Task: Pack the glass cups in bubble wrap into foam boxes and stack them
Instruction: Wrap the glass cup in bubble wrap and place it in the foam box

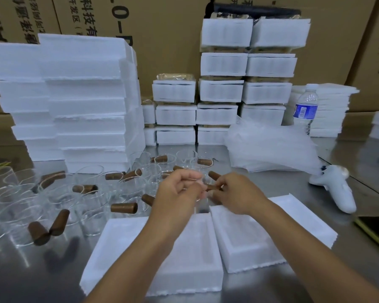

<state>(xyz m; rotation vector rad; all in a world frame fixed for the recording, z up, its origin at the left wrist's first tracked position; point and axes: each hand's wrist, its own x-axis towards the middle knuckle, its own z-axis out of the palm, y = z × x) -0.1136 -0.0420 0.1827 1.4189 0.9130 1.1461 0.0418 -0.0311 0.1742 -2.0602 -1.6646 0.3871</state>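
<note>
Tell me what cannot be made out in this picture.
Head view:
Held cup: blurred, mostly covered by left hand and right hand.
Packed foam boxes: contents hidden by their walls.
Dark flat object: cut off by right edge.
Carton print: cut off by top edge.

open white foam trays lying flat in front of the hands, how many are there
2. One open white foam tray lies near-left, under the left forearm; the other sits beside it on the right, under the right forearm. Packed foam boxes stacked behind not counted.
</note>
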